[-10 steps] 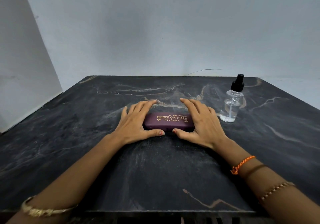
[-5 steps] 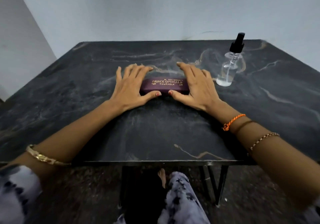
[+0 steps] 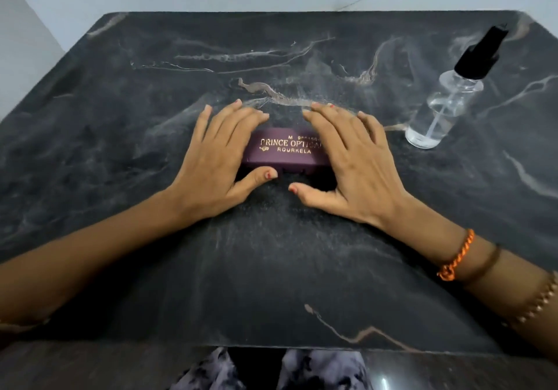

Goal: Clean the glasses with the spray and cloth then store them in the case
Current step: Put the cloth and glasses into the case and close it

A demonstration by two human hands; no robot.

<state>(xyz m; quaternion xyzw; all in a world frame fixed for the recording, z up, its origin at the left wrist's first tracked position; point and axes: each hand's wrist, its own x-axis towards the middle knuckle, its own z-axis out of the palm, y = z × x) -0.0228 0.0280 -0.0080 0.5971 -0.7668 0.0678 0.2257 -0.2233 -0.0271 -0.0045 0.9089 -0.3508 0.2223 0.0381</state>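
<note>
Kept left hand [image 3: 220,154] and right hand [image 3: 356,160] spread flat over the ends of the shut purple case [image 3: 287,151] at table [image 3: 120,118] centre, thumbs shifted nearer its front edge, probably to open it; spray bottle [image 3: 444,100] untouched at two o'clock.

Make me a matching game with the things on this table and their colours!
Things:
1. glasses case
2. spray bottle cap
3. twisted wrist thread
4. spray bottle body

Colours:
A. see-through
B. orange
C. purple with gold letters
D. black

Right pairs: 1-C, 2-D, 3-B, 4-A.

The case lies shut on the dark marble table, with the left hand and right hand resting on its two ends.
</note>
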